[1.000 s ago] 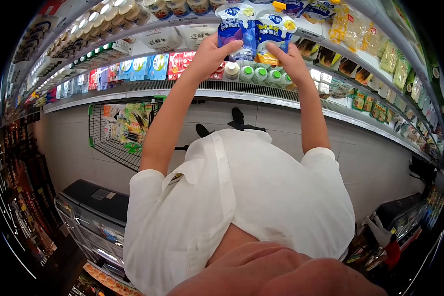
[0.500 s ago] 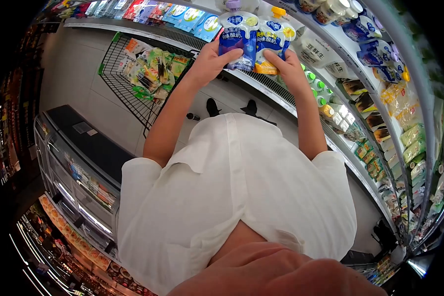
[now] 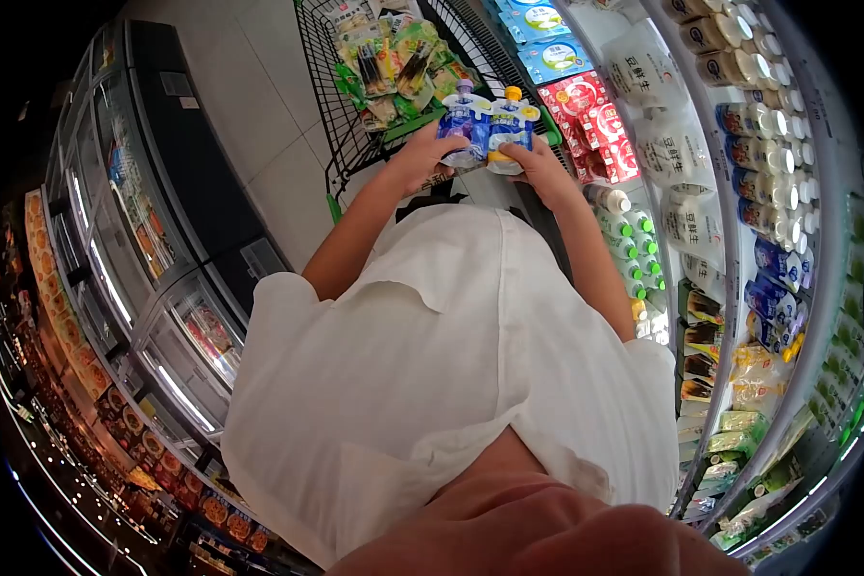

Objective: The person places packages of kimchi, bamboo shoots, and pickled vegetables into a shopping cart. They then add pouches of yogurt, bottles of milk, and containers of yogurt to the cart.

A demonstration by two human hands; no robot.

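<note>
My left hand is closed around a blue yogurt pouch with a purple cap, its thumb lying across the front. A second yogurt pouch, blue and yellow with a yellow cap, is gripped by my right hand. Both pouches are upright, side by side, in front of my waist. Just beyond them is a shopping cart with a black wire basket and green trim. Several packaged foods lie in it, partly behind the pouches.
To the right runs a stocked shelf with green-capped bottles, white pouches, red packs and more blue pouches. On the left stands a glass-fronted freezer. Grey tiled floor shows between freezer and cart.
I have turned away from the shelf toward the cart, which is now right in front of me. Both pouches have come lower and closer to my body, still held in both hands.
</note>
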